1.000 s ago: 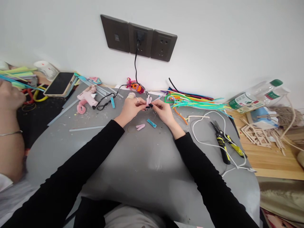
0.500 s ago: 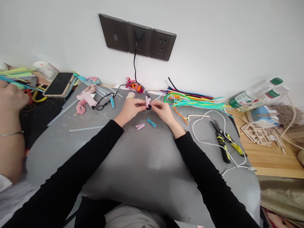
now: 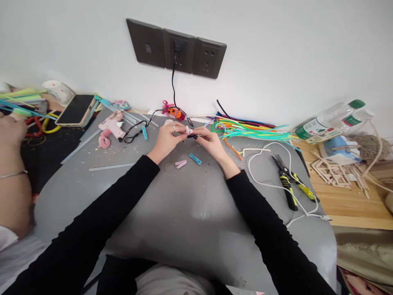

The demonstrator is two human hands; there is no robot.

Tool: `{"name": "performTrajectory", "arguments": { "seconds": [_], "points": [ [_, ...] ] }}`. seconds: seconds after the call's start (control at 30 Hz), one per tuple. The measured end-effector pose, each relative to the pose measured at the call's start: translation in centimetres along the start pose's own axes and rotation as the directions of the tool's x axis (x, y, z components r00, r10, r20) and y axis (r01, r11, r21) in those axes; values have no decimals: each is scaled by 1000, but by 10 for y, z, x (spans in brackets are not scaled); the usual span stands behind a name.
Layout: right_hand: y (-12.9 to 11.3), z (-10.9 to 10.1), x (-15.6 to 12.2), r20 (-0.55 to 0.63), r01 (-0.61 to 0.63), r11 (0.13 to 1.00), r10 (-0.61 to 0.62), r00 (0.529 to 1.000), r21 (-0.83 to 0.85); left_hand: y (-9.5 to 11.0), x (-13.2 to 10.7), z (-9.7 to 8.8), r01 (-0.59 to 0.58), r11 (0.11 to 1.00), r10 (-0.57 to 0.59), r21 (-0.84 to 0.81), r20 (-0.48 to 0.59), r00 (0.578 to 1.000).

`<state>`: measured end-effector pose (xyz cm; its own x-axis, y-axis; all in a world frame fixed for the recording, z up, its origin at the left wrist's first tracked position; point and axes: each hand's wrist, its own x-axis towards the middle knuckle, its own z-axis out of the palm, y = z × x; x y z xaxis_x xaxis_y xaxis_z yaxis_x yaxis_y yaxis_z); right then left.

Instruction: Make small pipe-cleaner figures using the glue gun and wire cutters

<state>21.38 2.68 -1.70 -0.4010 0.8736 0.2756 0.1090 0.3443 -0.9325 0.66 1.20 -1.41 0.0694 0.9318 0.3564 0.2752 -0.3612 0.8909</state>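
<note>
Between my two hands is a small piece of pale pink pipe cleaner (image 3: pixel 188 130), pinched at the fingertips. My left hand (image 3: pixel 170 138) is closed on its left side, and a bit of pale fluffy material (image 3: pixel 168 121) shows behind that hand. From the right, my right hand (image 3: pixel 210 141) pinches the same pink piece with thumb and fingers; the fingertips hide part of it. Just below the hands, a folded pink pipe cleaner piece (image 3: pixel 181 164) lies on the grey mat (image 3: pixel 172 196), beside a blue clip (image 3: pixel 195 159).
A pink glue gun (image 3: pixel 113 126) and another blue clip (image 3: pixel 145 132) lie to the left. Colourful pipe cleaners (image 3: pixel 251 130), yellow-black pliers (image 3: pixel 288 184) and a white cable (image 3: pixel 250 164) are at right. Another person's arm (image 3: pixel 14 164) is at the far left, near a phone (image 3: pixel 76 110).
The pink piece, upright between my fingertips before, now sits lower and looks bunched or folded. My fingers have shifted around it. The other person's hand has moved slightly left.
</note>
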Motion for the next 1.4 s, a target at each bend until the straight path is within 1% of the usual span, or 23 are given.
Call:
{"name": "performTrajectory", "arguments": {
  "seconds": [0.07,0.17,0.23,0.3,0.47,0.53,0.63,0.7,0.77,0.9,0.97,1.0,1.07,1.13,1.2,1.4],
  "points": [
    [-1,0,-1,11,28,999,-28,1000,-24,-1,1,-1,1,1000,-1,3,-37,999],
    [-2,1,-1,23,51,998,-51,998,-21,-2,1,-1,25,998,-29,-60,-62,998],
    [0,1,0,15,58,998,-58,998,-7,-2,1,0,48,992,-53,-114,-36,998],
    [2,2,0,-12,65,998,-65,998,2,-1,1,0,72,986,-71,-152,16,997],
    [4,2,1,-61,80,997,-81,995,-8,2,0,0,127,975,-109,-183,108,988],
    [2,2,1,-62,64,998,-65,996,-22,5,-1,-1,130,980,-112,-153,121,986],
    [0,3,0,-68,60,998,-62,996,-31,10,-2,-2,108,989,-98,-103,93,991],
    [0,4,1,-77,64,997,-66,995,-31,10,-2,-3,112,988,-101,-109,102,990],
    [2,4,2,-97,40,998,-44,994,-38,7,-1,-3,145,976,-119,-159,166,979],
    [6,3,3,-170,-26,999,18,985,-45,-4,2,-5,218,938,-115,-269,353,929],
    [8,2,4,-196,-41,998,31,980,-46,-6,3,-7,211,943,-99,-257,389,916],
    [9,1,4,-204,-46,998,36,978,-45,-5,3,-8,197,952,-95,-236,385,918],
    [11,-1,5,-214,-54,997,42,976,-49,-1,3,-11,150,975,-88,-166,330,940],
    [12,-2,4,-213,-62,995,46,976,-73,3,2,-14,85,994,-69,-61,234,970],
    [13,-2,3,-201,-67,990,41,979,-122,4,2,-17,40,998,-45,42,138,989],
    [15,0,0,-170,-39,966,-6,985,-256,-4,8,-23,42,970,-37,238,-27,999]
  ]
}}
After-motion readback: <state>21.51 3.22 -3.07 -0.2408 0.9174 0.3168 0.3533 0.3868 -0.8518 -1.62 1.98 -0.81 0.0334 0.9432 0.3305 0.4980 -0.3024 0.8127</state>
